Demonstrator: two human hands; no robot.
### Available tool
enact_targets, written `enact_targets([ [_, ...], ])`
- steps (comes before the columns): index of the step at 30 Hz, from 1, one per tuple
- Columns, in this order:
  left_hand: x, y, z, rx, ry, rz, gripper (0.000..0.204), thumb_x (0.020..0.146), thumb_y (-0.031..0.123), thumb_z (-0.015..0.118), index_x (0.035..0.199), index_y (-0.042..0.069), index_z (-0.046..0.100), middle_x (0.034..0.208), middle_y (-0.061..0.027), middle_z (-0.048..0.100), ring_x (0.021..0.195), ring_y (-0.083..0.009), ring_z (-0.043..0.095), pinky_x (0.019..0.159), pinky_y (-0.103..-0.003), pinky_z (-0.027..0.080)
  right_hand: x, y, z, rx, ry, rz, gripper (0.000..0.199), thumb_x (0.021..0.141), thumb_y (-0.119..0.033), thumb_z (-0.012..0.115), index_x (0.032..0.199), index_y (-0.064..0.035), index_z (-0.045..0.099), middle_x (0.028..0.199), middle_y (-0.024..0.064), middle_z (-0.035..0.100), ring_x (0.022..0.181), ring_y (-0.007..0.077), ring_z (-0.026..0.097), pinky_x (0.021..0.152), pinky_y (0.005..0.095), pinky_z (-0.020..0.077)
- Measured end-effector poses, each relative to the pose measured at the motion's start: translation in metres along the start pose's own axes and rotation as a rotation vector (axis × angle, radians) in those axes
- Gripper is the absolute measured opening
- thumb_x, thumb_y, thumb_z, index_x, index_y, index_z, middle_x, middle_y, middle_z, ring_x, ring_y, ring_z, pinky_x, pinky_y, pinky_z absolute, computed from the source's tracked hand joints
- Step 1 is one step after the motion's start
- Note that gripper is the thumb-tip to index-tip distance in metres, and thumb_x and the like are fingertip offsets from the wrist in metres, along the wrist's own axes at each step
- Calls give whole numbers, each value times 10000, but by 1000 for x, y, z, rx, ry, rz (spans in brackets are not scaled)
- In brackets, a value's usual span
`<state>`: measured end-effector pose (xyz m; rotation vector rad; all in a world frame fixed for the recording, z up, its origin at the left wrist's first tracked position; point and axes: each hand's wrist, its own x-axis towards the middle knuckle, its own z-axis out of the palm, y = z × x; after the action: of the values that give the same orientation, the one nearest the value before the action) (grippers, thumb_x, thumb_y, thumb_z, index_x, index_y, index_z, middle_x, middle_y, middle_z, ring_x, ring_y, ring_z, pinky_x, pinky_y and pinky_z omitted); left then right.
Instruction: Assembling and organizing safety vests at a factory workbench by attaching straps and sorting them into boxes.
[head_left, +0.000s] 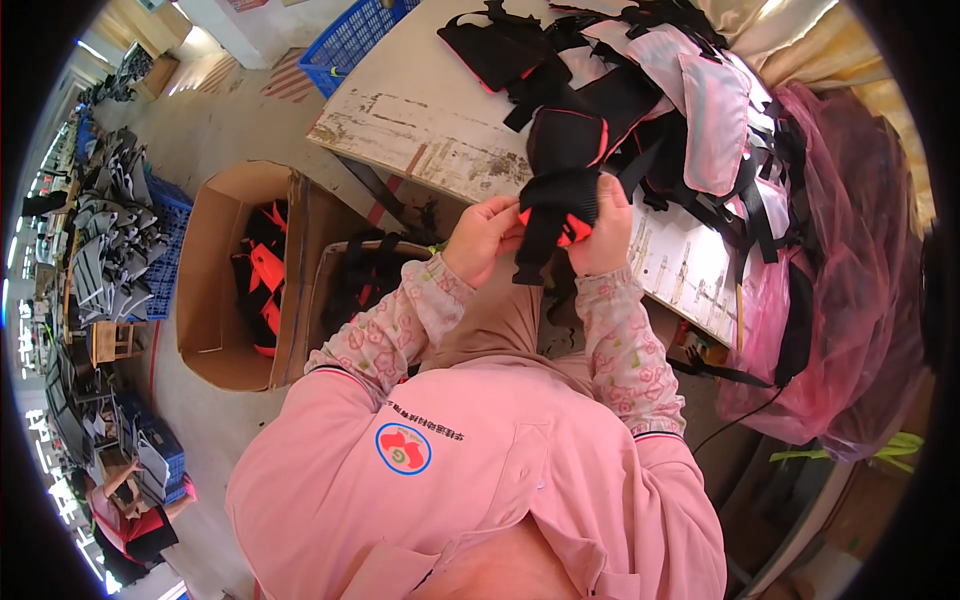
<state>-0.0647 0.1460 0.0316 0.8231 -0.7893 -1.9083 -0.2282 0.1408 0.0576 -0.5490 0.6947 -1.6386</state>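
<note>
Above the near edge of a worn white table (380, 125), both my hands grip a black padded strap piece (562, 190) with red edging and a red lining. My left hand (480, 240) pinches its left side, fingers and thumb together. On the other side my right hand (606, 232) is closed on it, thumb up along the black fabric. A black webbing strap (541, 245) hangs down between the hands. Right behind lies a black pad with red trim (568, 138), and I cannot tell whether it is part of the same piece.
Black straps and pale grey pads (716, 120) are heaped across the table's far right. A cardboard box (215, 260) with red and black pieces stands on the floor to the left. Pink plastic sheeting (850, 300) bulges at the right. A blue crate (345, 45) sits behind the table.
</note>
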Motion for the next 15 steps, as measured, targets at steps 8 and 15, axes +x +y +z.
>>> enact_targets([
  [8,-4,36,14,-365,-233,89,269,945,211,436,1115,28,534,1084,-84,598,1033,-188,564,921,-342,433,-21,29,-15,30,64,153,217,958,-208,443,983,-14,540,949,74,632,866,157,612,769,287,496],
  [15,19,31,-13,-592,-341,204,371,926,234,404,1178,-19,505,1173,-129,575,1106,-244,532,993,-382,374,-11,0,12,281,-143,183,321,965,-251,419,1123,10,519,1123,118,598,1024,229,585,922,374,450],
])
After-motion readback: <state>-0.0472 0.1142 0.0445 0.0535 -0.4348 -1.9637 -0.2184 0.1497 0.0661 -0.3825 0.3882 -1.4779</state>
